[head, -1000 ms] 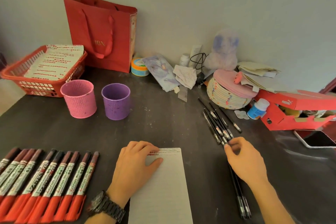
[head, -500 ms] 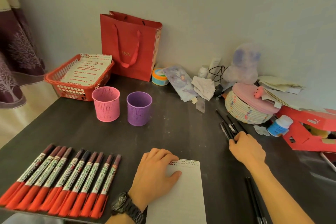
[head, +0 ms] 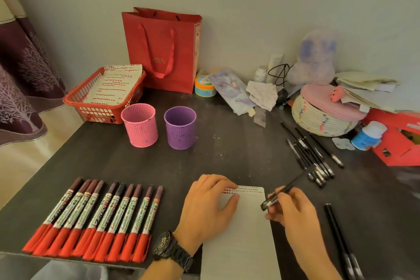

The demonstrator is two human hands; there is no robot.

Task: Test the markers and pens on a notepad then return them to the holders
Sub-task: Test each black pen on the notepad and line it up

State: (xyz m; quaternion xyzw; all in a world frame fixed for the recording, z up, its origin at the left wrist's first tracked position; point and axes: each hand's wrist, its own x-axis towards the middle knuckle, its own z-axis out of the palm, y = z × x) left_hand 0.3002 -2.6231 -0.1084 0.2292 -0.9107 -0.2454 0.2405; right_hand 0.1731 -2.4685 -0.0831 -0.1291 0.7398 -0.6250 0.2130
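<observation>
R hand [head: 293,211] fingers gripped pen [head: 281,193] over pad's [head: 241,234] right edge; L hand [head: 205,206] flat, fingers relaxed, pinned pad top. Best: hold pad firm, short light stroke.

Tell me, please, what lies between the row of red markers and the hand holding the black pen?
In the head view, the left hand rests on the notepad, between the markers and the right hand gripping the pen.

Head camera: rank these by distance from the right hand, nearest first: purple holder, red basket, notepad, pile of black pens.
1. notepad, directly under the right hand, which holds a black pen.
2. pile of black pens, just beyond the hand, on the right.
3. purple holder, mid-table, to the left.
4. red basket, far left corner.
</observation>
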